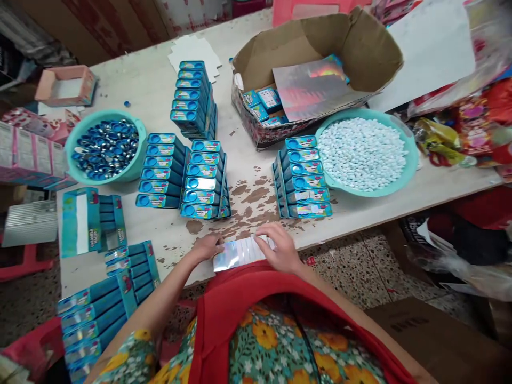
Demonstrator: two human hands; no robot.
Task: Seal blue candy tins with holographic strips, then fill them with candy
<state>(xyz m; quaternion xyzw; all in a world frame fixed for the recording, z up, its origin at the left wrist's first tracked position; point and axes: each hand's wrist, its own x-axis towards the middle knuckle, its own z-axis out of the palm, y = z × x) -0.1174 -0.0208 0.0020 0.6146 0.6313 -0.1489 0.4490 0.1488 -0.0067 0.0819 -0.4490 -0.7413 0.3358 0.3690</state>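
Observation:
A shiny silver sheet of strip stickers (240, 254) lies at the front table edge, just above my lap. My left hand (206, 247) is closed on its left end. At the right end, my right hand (280, 248) pinches it between thumb and fingers; whether a single strip is lifted there I cannot tell. Just beyond my hands, several blue candy boxes (200, 182) stand in rows, with a further group of blue boxes (306, 181) to the right. Some of these boxes bear a silver strip on the end that faces me.
A turquoise basin of white candies (364, 152) stands right, another basin of blue caps (108, 146) left. Behind is an open cardboard box (256, 69) with blue boxes and a silver sheet (310, 88). More blue boxes (84, 330) are stacked at front left.

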